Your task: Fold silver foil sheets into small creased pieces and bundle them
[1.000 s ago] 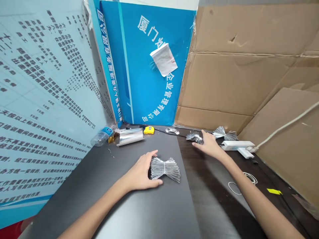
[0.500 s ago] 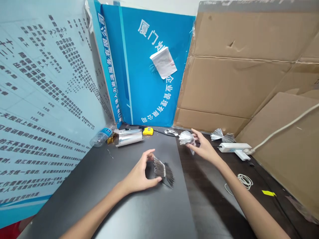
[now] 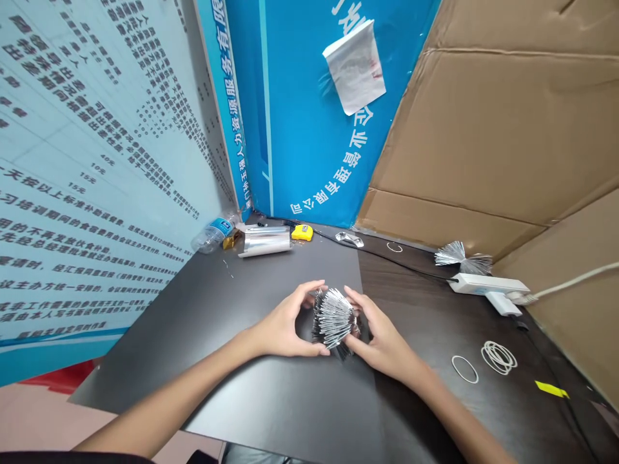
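Note:
Over the grey board, both of my hands meet around two bundles of thin metal strips. My right hand [image 3: 387, 338] grips a silver bundle [image 3: 334, 317] by its pinched waist, its strips fanned out toward the left. Directly behind and under it is a darker bundle [image 3: 316, 314], mostly hidden by the silver one. Thumb and fingers of my left hand [image 3: 293, 325] curve around the dark bundle from the left side. The two bundles overlap and seem to touch.
A third fanned strip bundle [image 3: 476, 263] lies by a white power strip [image 3: 476, 283] at right. White rings [image 3: 488, 356] and a yellow slip [image 3: 551, 388] are nearer. At the back sit a curved silver sheet [image 3: 267, 243], a yellow tape measure [image 3: 302, 232] and a plastic bottle [image 3: 210, 237].
My right hand has brought the silver bundle from the back right down to the dark bundle at my left hand. The view has tilted downward.

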`<action>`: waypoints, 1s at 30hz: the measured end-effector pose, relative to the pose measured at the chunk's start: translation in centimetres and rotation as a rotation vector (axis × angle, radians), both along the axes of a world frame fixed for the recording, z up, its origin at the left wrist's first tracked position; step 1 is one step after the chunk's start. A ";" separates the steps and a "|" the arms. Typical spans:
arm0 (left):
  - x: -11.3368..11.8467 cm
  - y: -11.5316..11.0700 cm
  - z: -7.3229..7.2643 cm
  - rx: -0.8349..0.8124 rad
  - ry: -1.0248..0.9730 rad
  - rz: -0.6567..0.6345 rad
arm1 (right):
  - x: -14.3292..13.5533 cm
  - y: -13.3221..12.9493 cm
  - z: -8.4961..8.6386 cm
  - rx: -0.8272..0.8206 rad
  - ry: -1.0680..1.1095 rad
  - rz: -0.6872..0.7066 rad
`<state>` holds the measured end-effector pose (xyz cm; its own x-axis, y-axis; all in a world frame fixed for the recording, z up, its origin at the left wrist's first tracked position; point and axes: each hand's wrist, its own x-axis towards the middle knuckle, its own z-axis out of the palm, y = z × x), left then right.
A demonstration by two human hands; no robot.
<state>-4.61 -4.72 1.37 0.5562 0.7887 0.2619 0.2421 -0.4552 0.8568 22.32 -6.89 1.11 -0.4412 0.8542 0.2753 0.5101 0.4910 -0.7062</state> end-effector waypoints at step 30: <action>0.8 -0.7 -1.2 0.075 -0.118 0.089 | -3.2 -2.8 -1.6 0.294 -0.020 -0.134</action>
<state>-3.85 -5.39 0.14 0.4465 0.8095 0.3812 0.1837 -0.4999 0.8464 19.17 -9.69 -0.44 -0.3378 0.7901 0.5115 0.5964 0.6001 -0.5332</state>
